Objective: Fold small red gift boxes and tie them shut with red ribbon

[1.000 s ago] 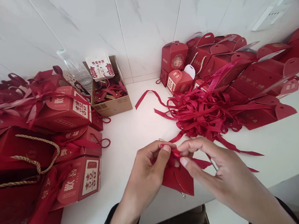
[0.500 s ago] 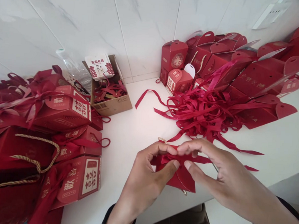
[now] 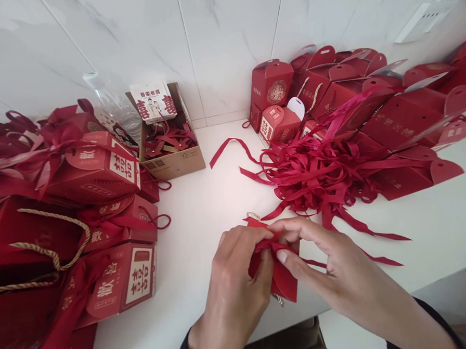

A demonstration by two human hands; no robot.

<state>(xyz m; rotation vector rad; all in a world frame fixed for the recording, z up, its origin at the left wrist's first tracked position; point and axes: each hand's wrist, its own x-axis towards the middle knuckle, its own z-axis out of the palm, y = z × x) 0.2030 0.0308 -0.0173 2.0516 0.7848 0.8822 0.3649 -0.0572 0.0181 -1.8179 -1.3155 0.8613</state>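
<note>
A small red gift box (image 3: 285, 281) with gold cord loops lies near the table's front edge, partly covered by my hands. Across its top runs a dark red ribbon (image 3: 270, 245), looped in the middle, with one tail trailing out to the right under my right hand. My left hand (image 3: 243, 271) is closed, its thumb and fingers pinching the ribbon's loop at the left. From the right, my right hand (image 3: 311, 249) pinches the ribbon close to the same spot, thumb and forefinger nearly meeting my left fingertips. The exact knot is hidden between the fingers.
Beyond my hands spreads a heap of red ribbons (image 3: 319, 174). Red gift boxes (image 3: 276, 88) stand behind it along the wall. At left, ribboned boxes (image 3: 122, 278) are stacked. A cardboard box (image 3: 179, 164) holds red pieces and cards, beside a clear bottle (image 3: 111, 105).
My left hand has turned knuckles-up and closed its fingers on the ribbon's loop. My right thumb has moved left onto the ribbon, and the hands are closer together.
</note>
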